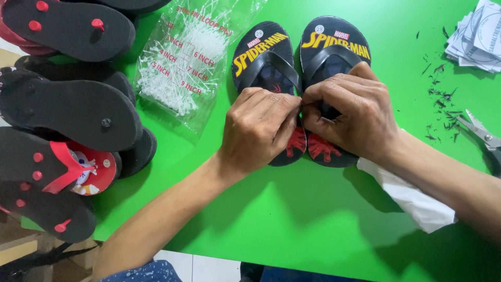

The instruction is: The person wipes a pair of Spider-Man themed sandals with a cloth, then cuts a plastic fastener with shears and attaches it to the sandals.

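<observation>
Black sandals [292, 57] paired mid-frame on green surface [313, 219]; left hand [258, 128] and right hand [355, 115] both pinch closed on their straps [276, 65].

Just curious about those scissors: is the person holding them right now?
No, the scissors lie untouched on the green table, while the left hand and the right hand meet over the pair of flip-flops.
</observation>
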